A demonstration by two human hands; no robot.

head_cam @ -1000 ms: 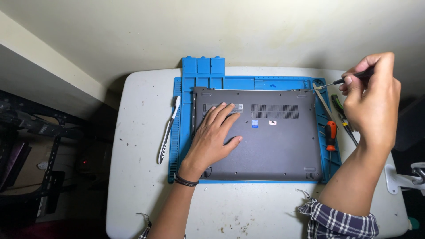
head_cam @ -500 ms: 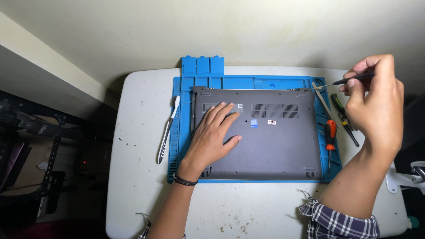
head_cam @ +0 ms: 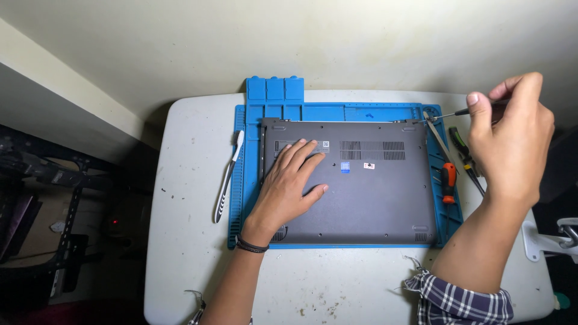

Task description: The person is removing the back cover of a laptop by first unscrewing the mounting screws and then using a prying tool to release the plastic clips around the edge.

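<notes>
Left hand (head_cam: 291,183) flat, fingers spread, on grey laptop (head_cam: 361,180) underside; right hand (head_cam: 512,141) pinches thin screwdriver (head_cam: 442,115) at laptop's far right corner.

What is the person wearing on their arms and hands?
Both hands are bare, no gloves. The left hand has a thin dark band around the wrist. The right hand has a bare forearm, with a blue-and-white checked sleeve rolled up near the elbow.

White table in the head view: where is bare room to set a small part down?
The white table is bare left of the white brush and along the near edge below the blue mat, between both forearms. It is crowded right of the upturned grey laptop, where the orange-handled screwdriver and other tools lie.
</notes>
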